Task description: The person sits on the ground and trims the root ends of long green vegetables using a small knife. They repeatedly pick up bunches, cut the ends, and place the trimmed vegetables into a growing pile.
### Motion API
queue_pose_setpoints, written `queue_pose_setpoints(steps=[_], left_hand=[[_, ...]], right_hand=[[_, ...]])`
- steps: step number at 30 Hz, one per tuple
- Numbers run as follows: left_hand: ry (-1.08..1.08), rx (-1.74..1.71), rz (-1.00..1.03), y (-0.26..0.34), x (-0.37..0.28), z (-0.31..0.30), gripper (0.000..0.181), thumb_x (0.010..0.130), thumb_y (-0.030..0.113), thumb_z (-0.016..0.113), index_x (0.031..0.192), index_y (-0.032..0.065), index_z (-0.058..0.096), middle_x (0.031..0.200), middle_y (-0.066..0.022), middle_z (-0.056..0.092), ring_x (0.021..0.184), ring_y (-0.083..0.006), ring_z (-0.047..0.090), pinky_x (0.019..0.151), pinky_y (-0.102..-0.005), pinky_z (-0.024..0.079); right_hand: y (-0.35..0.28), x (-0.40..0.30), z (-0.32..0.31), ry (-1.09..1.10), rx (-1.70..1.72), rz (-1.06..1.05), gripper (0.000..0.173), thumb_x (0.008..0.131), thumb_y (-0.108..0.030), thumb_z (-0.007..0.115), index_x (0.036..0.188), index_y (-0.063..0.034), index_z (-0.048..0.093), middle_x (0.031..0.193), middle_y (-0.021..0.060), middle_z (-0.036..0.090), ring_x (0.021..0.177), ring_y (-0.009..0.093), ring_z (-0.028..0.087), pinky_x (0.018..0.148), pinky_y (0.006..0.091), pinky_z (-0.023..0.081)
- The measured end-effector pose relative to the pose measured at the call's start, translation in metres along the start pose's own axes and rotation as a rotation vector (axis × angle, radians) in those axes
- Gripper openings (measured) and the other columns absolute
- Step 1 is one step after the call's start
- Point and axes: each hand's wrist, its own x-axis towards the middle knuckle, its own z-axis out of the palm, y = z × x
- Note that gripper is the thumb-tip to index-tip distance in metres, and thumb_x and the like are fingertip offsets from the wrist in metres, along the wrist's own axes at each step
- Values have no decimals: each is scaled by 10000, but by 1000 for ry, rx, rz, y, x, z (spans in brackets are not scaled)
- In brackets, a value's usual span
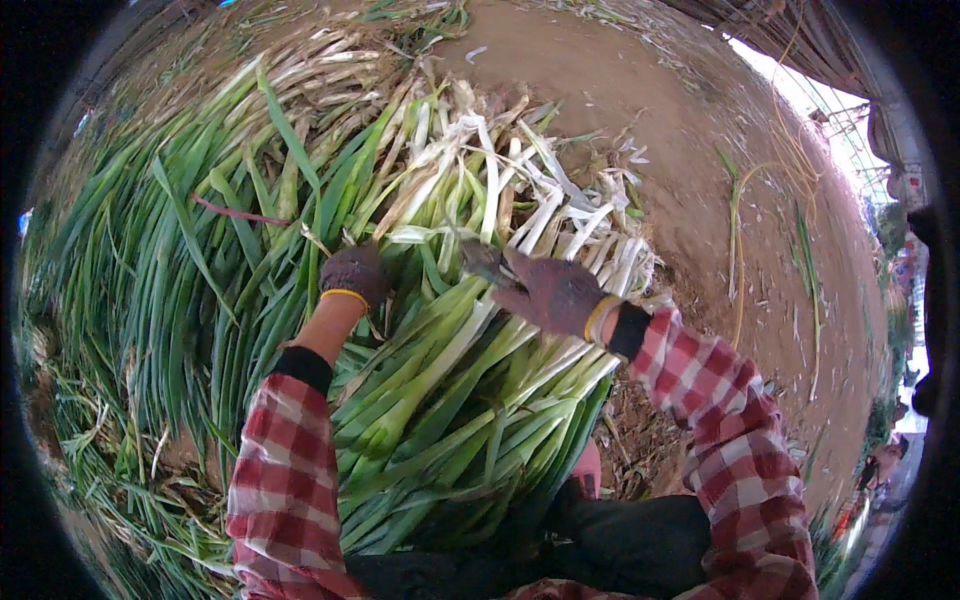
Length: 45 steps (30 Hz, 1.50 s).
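Both my hands wear dark knitted gloves with yellow cuffs. My left hand is closed among the green onion leaves at the middle of the head view; what lies inside its fingers is hidden. To its right, my right hand holds a dark metal tool, perhaps a blade or shears, blurred, over the stalks. Below both hands a pile of green onions lies with leaves toward me. Above them are more stalks with white bases and dry peeled skins.
A large heap of green onions covers the left side. Bare soil with loose leaves and a thin yellowish cord lies at right. My dark-clothed leg is at the bottom. A reddish strip lies on the leaves.
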Motion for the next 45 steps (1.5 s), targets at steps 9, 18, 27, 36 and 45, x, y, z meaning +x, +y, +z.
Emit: queue_pose_setpoints(steps=[9, 18, 27, 36, 45], left_hand=[[180, 3, 84, 14, -26, 18, 483, 825, 311, 708, 1203, 39, 578, 1108, -231, 697, 1060, -386, 676, 910, -500, 535], [-84, -695, 205, -35, -61, 5, 605, 765, 354, 791, 1172, 10, 504, 1020, -196, 660, 948, -301, 645, 855, -407, 506], [-129, -668, 78, -28, -65, 4, 595, 743, 272, 837, 1155, 23, 487, 1033, -176, 653, 950, -261, 630, 800, -423, 523], [-85, -751, 37, -23, -72, -4, 620, 760, 302, 833, 1212, 5, 530, 1077, -178, 654, 952, -267, 640, 844, -404, 519], [-190, -738, 17, -39, -61, -1, 464, 895, 386, 651, 1143, -5, 608, 1007, -165, 684, 910, -274, 651, 822, -399, 509]], right_hand=[[55, 97, -22, 40, -9, 174, 619, 936, -556, 550, 1197, 3, 599, 1113, 258, 674, 1053, 425, 649, 936, 492, 487], [18, 47, -33, 157, 150, 9, 504, 923, -496, 594, 1095, -23, 565, 846, 243, 681, 825, 431, 676, 747, 541, 503], [-37, -46, -8, -111, 105, -224, 609, 934, -481, 617, 1278, 8, 500, 731, 187, 652, 682, 403, 663, 620, 493, 527], [-18, -33, -15, -51, 186, -93, 578, 946, -490, 605, 1265, -19, 504, 749, 224, 645, 733, 421, 665, 651, 505, 511], [-41, -55, -12, -62, 90, -253, 628, 925, -504, 624, 1299, -10, 523, 766, 190, 674, 728, 396, 682, 664, 487, 547]])
